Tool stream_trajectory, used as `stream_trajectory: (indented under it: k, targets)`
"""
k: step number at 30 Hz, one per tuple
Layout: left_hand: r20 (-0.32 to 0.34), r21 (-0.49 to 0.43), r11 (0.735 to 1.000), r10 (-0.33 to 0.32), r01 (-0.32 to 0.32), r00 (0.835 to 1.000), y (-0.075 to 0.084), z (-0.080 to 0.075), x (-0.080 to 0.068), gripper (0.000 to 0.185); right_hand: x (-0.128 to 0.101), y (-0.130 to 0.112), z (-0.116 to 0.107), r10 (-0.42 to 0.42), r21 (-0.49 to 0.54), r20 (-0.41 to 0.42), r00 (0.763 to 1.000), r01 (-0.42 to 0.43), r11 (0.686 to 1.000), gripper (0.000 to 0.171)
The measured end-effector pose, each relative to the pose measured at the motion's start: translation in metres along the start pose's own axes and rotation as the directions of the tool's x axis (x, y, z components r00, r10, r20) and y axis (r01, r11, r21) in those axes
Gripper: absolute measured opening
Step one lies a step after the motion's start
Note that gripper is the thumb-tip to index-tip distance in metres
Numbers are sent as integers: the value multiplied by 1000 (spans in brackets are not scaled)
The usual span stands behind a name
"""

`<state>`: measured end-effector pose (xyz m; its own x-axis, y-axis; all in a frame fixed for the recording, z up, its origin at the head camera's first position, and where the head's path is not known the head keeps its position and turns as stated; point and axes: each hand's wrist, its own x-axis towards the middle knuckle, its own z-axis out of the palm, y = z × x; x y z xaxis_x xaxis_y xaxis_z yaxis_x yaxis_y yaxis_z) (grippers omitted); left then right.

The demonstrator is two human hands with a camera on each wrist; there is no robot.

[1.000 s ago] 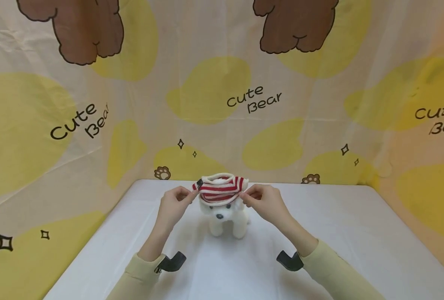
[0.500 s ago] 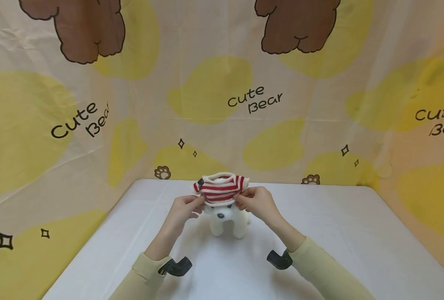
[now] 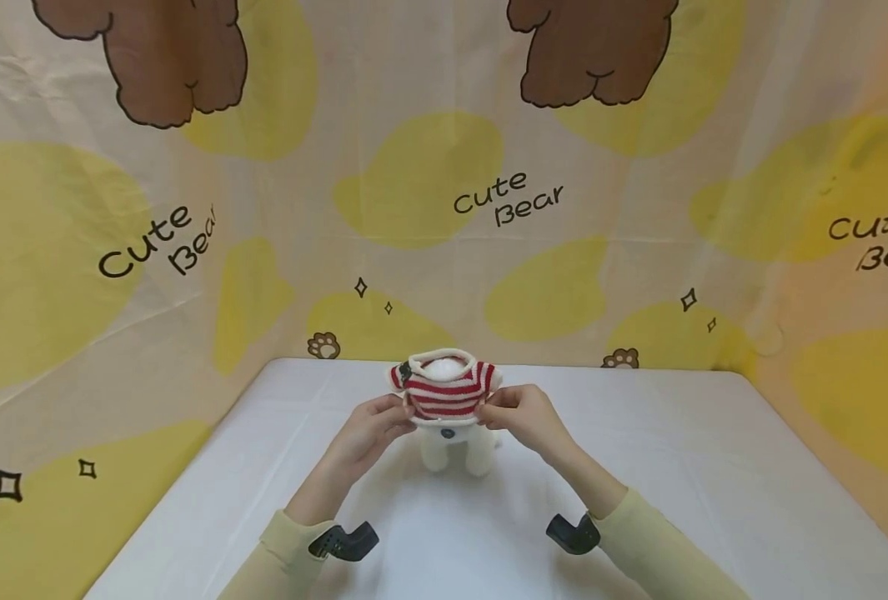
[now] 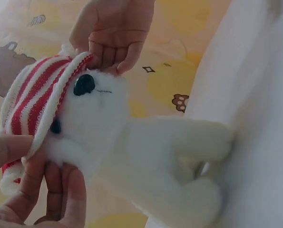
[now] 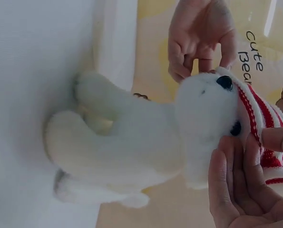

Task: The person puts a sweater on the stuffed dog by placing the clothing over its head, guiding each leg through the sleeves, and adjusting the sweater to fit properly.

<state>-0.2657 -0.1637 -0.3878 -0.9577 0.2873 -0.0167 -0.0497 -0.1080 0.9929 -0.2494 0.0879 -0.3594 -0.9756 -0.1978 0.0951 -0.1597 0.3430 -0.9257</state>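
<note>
A white plush dog (image 4: 146, 156) stands on its legs on the white table, facing me. Over its head sits a small red-and-white striped knit sweater (image 3: 444, 397), its white hem across the dog's face just above the nose. White fur shows through the neck opening at the top. My left hand (image 3: 372, 429) pinches the hem at the left side between thumb and fingers, and my right hand (image 3: 528, 419) pinches it at the right side. In both wrist views the dog's dark eyes show right below the hem, while its ears are partly hidden by hands and knit.
The white table (image 3: 639, 467) extends around the dog, its back edge near a cream and yellow curtain (image 3: 428, 183) printed with bears. A black curved mount (image 3: 346, 542) is strapped at my left wrist, another black mount (image 3: 574, 533) at my right.
Both hands shifted their hold from the sweater's upper sides down to its hem. The sweater has slid lower over the dog's head, covering its eyes in the head view and opening at the neck.
</note>
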Motion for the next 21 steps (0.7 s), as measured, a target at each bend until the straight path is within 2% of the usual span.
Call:
stream_trajectory:
  k: [3,9,14,17,21]
  targets:
    - [5,-12,1000,19,-19,1000,-3,0,1,4,-2,5,-1,-7,6,-3,1000,7,1000,16]
    - [-25,-55,998,36,-37,999,-8,1,2,14,-7,8,-2,-3,-42,-20,1000,2,999,16]
    - [3,-50,999,-22,22,1000,-8,5,-2,2,-10,9,0,-5,-30,-44,999,4,1000,15]
    - [6,-6,998,-67,67,998,-7,9,-5,15,-10,9,3,5,7,-72,997,-4,1000,13]
    - [-16,31,996,-80,80,997,-6,14,-6,23,-8,11,6,31,102,-70,997,-24,994,17]
